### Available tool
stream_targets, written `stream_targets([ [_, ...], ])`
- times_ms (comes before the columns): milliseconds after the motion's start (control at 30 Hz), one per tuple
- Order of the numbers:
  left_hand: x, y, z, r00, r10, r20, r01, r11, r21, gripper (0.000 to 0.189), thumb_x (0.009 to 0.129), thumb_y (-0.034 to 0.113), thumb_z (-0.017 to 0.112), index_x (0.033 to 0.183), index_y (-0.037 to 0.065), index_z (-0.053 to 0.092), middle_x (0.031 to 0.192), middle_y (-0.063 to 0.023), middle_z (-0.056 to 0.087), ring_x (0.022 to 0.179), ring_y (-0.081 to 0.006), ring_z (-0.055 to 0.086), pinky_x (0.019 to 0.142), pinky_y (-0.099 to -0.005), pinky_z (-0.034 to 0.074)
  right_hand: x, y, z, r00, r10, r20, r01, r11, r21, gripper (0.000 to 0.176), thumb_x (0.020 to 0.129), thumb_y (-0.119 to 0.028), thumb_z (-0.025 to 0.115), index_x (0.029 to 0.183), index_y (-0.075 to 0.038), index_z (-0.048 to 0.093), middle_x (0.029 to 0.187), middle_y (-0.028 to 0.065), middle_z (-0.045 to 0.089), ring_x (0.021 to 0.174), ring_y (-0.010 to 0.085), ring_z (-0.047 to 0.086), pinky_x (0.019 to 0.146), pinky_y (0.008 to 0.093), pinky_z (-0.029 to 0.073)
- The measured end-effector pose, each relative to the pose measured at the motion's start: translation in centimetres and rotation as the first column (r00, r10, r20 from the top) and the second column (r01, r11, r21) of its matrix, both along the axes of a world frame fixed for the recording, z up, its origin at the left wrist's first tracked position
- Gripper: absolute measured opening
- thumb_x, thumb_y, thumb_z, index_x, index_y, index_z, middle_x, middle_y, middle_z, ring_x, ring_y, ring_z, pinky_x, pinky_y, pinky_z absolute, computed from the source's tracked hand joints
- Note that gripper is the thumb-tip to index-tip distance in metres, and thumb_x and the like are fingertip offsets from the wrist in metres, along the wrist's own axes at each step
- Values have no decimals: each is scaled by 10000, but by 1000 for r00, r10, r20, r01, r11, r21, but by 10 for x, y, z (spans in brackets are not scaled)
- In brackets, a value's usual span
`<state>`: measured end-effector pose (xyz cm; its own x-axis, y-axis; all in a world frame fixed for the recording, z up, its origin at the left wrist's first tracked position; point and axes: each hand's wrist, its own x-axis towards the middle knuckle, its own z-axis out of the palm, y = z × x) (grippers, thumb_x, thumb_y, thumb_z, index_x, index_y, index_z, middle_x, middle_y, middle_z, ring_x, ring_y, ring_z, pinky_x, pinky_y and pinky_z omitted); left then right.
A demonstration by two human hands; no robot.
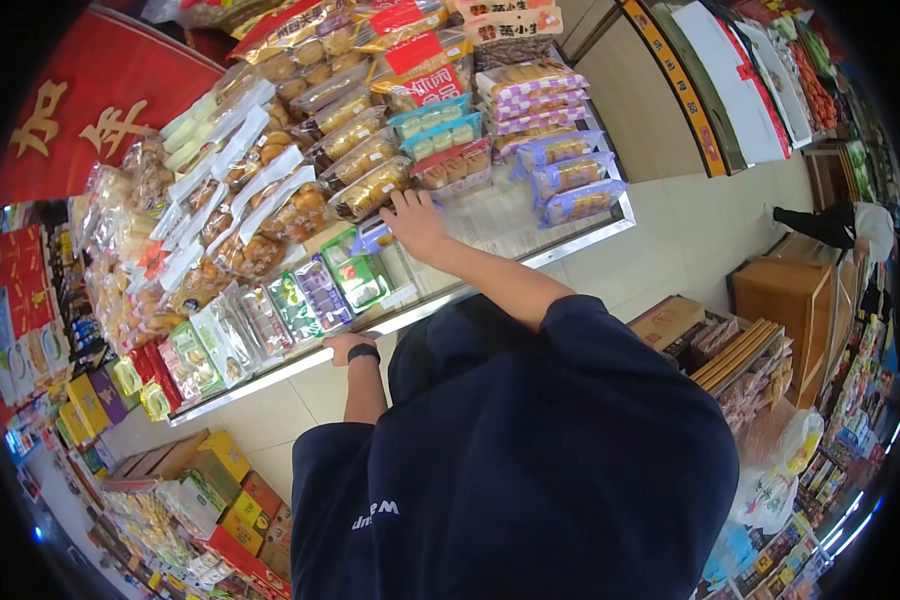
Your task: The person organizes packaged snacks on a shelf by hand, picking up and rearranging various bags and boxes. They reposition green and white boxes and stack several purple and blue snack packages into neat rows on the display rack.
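Note:
My right hand reaches over the display counter. Its fingers are bent and closed round the end of a small purple-wrapped package, just below a clear pack of brown cakes. The hand covers part of the purple package. To the lower left, my left hand, with a dark band at the wrist, rests on the counter's metal front edge and holds no goods. A green-edged tray pack lies between the two hands. Similar purple packs are stacked at the counter's right end.
Bagged baked goods cover the counter's left part. Boxes stand at the lower left. On the right are an open carton, a wooden cabinet and plastic bags. Another person is at the far right.

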<state>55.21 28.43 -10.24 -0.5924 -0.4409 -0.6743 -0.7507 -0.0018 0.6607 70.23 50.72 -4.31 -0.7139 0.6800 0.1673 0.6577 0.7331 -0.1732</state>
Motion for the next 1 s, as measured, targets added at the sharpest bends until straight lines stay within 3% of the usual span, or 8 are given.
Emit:
stream_targets([
  [167, 0, 0, 3, 1000, -6, 7, 6, 999, -53, 583, 961, 441, 499, 1285, -42, 527, 1320, -185, 595, 1072, -391, 643, 784, -594, 587, 35, -16, 10, 994, 87, -61, -87, 996, 12, 199, 846, -168, 609, 1031, -157, 681, 1060, 59, 596, 1060, 258, 519, 926, 419, 361],
  [200, 8, 10, 16, 998, -1, -61, -6, 994, -107, 668, 955, 465, 503, 1162, -167, 561, 1182, -290, 646, 987, -404, 664, 830, -485, 558, 47, -19, 12, 990, 117, -76, -118, 993, -7, 209, 846, -167, 607, 1041, -160, 680, 1058, 47, 604, 1064, 252, 522, 930, 423, 360],
  [333, 15, 17, 36, 999, -16, -49, 10, 993, -117, 650, 956, 454, 501, 1155, -161, 563, 1191, -285, 646, 1000, -412, 664, 837, -477, 563, 103, -29, 18, 969, 166, -182, -183, 980, -79, 251, 843, -156, 605, 1082, -170, 678, 1077, -7, 633, 1095, 219, 533, 952, 437, 357],
  [433, 14, 17, 41, 1000, -16, -1, 16, 995, -95, 603, 954, 425, 502, 1234, -108, 544, 1293, -207, 608, 1070, -381, 644, 845, -505, 583, 145, -32, 31, 972, 141, -189, -183, 956, -228, 278, 841, -148, 603, 1108, -180, 674, 1121, -18, 642, 1128, 208, 536, 966, 446, 354],
  [567, 7, 6, 16, 1000, -26, -16, 25, 998, -56, 644, 960, 450, 487, 1216, -140, 529, 1282, -267, 600, 1031, -423, 650, 761, -551, 585, 197, -32, 32, 999, 28, -26, -33, 976, -214, 320, 816, -123, 621, 1125, -189, 674, 1151, -26, 645, 1155, 202, 533, 992, 464, 346],
  [667, 9, 8, 21, 1000, -16, -1, 16, 998, -54, 648, 963, 453, 481, 1223, -139, 524, 1275, -263, 602, 1037, -417, 650, 798, -520, 582, 230, -24, 26, 986, -89, 141, 116, 974, -195, 406, 798, -84, 621, 1185, -198, 661, 1183, -26, 645, 1175, 198, 530, 1010, 496, 336],
  [1000, 5, 1, 11, 999, -52, 13, 53, 990, -133, 641, 960, 471, 502, 1182, -128, 555, 1223, -244, 629, 983, -393, 656, 797, -493, 569, 269, -8, 41, 976, -178, 125, 206, 939, -275, 495, 762, -57, 675, 1237, -190, 629, 1225, 14, 628, 1224, 254, 522, 1024, 515, 397],
])
